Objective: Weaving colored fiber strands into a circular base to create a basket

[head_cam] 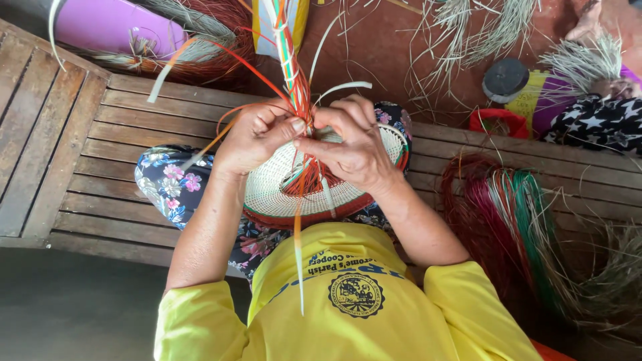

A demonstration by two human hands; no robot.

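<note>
On my yellow shirt (348,314) a round dark emblem sits mid-chest, with curved blue lettering above it. Beyond the bench, a yellow packet (279,27) lies on the red-brown floor, partly hidden by the strands I hold. To its left lies a purple oval container (110,25) with dried grass and red fibre heaped against it.

The woven basket (304,190) rests on my lap over the floral cloth, its pale round face turned up toward me, its rim banded red and green. From its middle a bundle of orange and red strands (294,87) rises away from me, its long axis running up the view, tips fanning out.

My left hand (254,137) is closed, pinching strands between thumb and fingers just above the weave. My right hand (351,144) is closed too, fingers curled on strands beside it; the two hands nearly touch.

On the slatted bench (100,134) to my right lies a bundle of red, green and pale fibres (508,214). Farther off stand a red tub (498,122), its contents too small to tell, and a dark round lid (505,79).
</note>
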